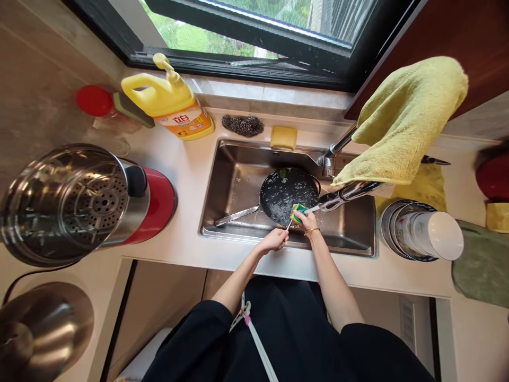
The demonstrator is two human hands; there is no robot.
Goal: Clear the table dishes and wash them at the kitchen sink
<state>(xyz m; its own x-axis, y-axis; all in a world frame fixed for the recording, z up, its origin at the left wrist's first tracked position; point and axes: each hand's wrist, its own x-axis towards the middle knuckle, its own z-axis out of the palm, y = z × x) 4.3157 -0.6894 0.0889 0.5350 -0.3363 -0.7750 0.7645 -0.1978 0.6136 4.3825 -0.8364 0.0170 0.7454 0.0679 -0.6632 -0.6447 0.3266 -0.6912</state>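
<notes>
My left hand (pixel 275 240) is closed around one end of a thin, light-coloured utensil (pixel 290 225) over the sink's front edge. The kind of utensil cannot be made out, since much of it is covered. My right hand (pixel 309 222) grips a yellow and green sponge (pixel 297 213) at the utensil's other end. Just beyond both hands, a black pan (pixel 281 191) with soapy water and suds sits in the steel sink (pixel 238 180). A long metal handle (pixel 237 216) stretches left from the pan.
A faucet (pixel 328 165) with a yellow cloth (pixel 413 116) over it reaches in from the right. Stacked bowls (pixel 445 236) stand right of the sink. Behind it are a detergent bottle (pixel 185 119), a steel scourer (pixel 243 126) and a yellow sponge (pixel 283 137). A steamer pot (pixel 137 207) stands left.
</notes>
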